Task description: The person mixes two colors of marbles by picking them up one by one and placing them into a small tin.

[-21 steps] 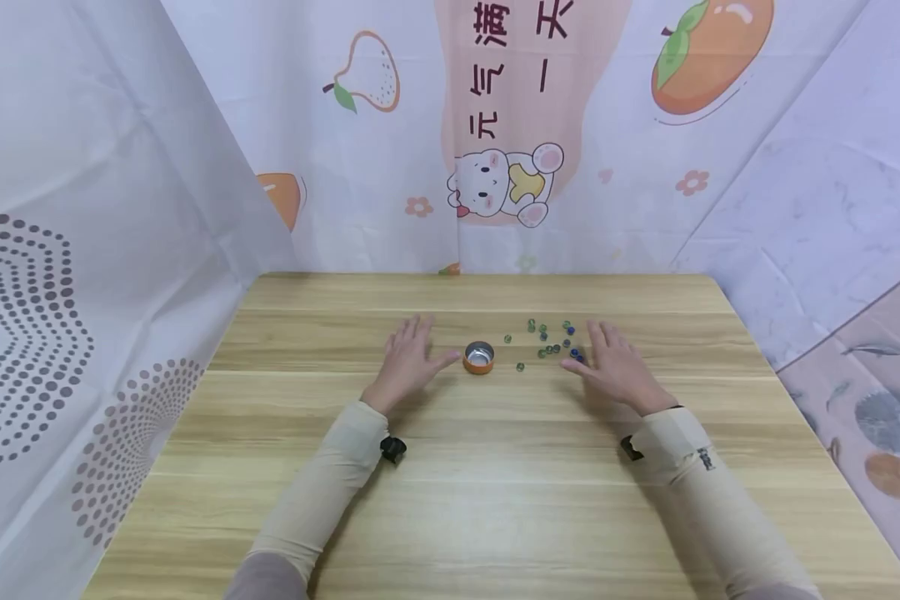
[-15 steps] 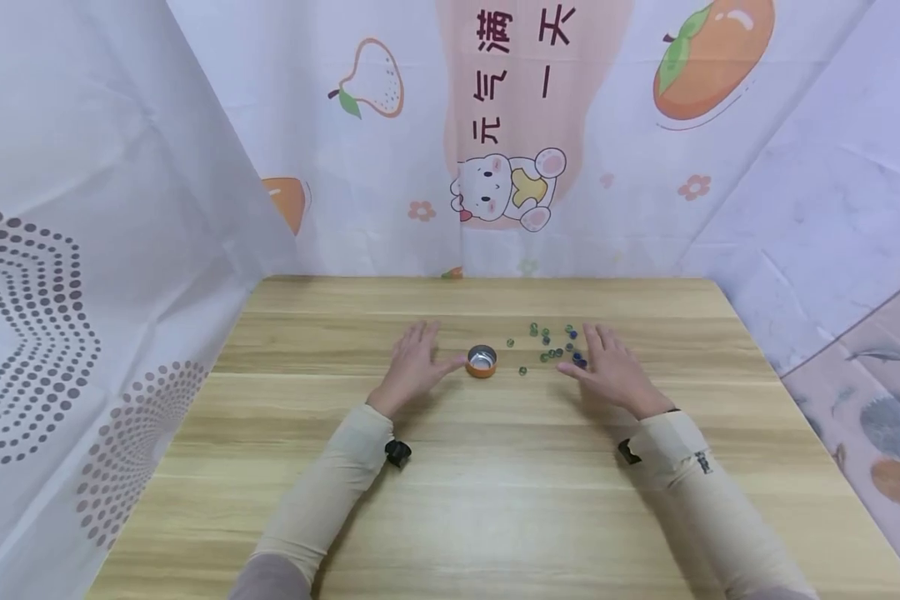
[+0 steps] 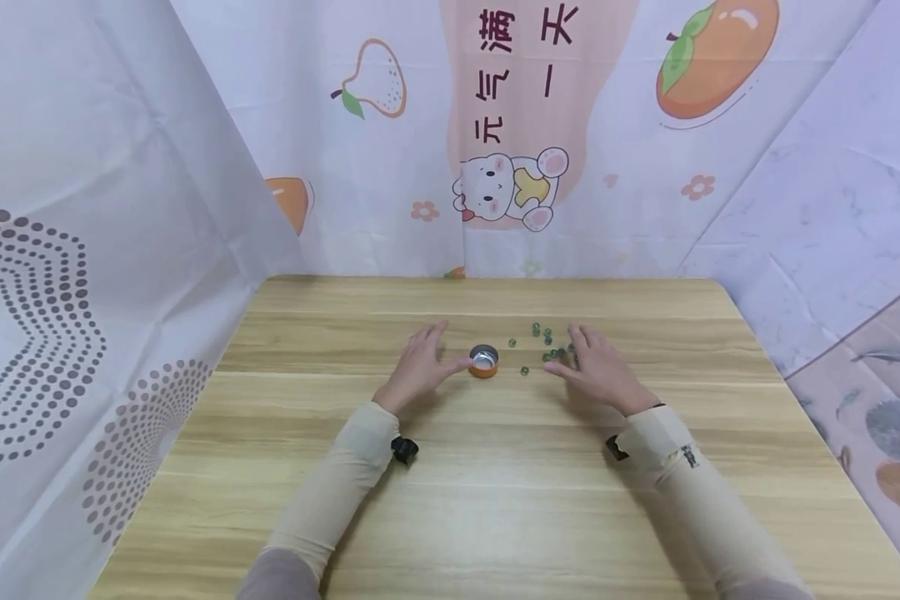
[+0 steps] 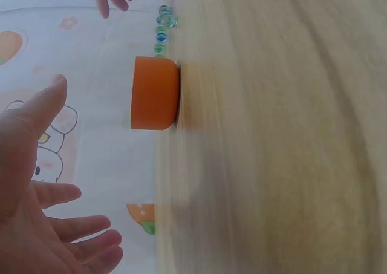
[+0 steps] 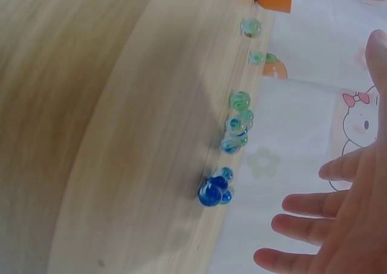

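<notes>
A small round orange container (image 3: pixel 484 373) with a silvery inside stands upright on the wooden table. My left hand (image 3: pixel 418 371) is just left of it with fingers spread; the left wrist view shows the thumb (image 4: pixel 51 101) apart from the orange wall. Several glass marbles, some green (image 5: pixel 240 100) and some deep blue (image 5: pixel 210 194), lie scattered to the container's right. Over the right-hand marbles hovers my right hand (image 3: pixel 602 372), its fingers extended and holding nothing. It hides part of the marbles from the head view, while the right wrist view shows them below the palm.
The wooden table (image 3: pixel 465 500) stretches toward me in front of both hands. A printed curtain (image 3: pixel 390 192) hangs along its back edge, with more hanging cloth at the left (image 3: pixel 157 275) and right (image 3: pixel 832 208). A dark wrist device (image 3: pixel 405 451) sits on the left sleeve.
My right hand has moved left, over the marbles it was beside, and now covers some of them. The left hand has come slightly nearer the container. The head view has shifted a little.
</notes>
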Available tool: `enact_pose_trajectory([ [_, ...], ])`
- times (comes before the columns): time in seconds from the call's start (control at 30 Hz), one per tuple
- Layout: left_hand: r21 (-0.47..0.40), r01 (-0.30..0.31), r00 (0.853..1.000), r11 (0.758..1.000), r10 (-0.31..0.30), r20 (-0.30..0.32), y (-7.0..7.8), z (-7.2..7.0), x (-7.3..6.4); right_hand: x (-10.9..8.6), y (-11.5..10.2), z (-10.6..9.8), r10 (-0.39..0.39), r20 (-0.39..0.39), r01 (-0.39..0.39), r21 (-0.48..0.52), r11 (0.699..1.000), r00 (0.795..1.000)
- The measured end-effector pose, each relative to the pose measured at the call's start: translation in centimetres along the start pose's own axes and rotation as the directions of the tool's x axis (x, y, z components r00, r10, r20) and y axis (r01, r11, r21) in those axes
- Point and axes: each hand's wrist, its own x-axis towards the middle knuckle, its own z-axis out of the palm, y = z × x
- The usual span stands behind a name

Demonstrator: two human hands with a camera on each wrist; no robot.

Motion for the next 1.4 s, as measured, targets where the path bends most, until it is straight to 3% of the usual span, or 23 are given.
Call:
enact_pose_trajectory([
  [0.43, -0.067, 0.018, 0.999, 0.998, -0.015, 0.038, 0.1, 0.2, 0.7, 0.4, -1.3, 0.4, -0.015, 0.031, 0.015, -0.001, 1.000, 0.999],
  [0.8, -0.045, -0.004, 0.998, 0.999, 0.008, 0.070, 0.7, 1.1, 0.9, 0.6, -2.1, 0.7, -0.029, 0.039, 0.028, 0.045, 0.999, 0.999],
  [1.4, -0.002, -0.027, 0.993, 1.000, 0.027, 0.112, 1.4, 2.2, 1.3, 1.4, -2.9, 1.6, -0.080, 0.027, 0.082, -0.067, 0.994, 0.996],
])
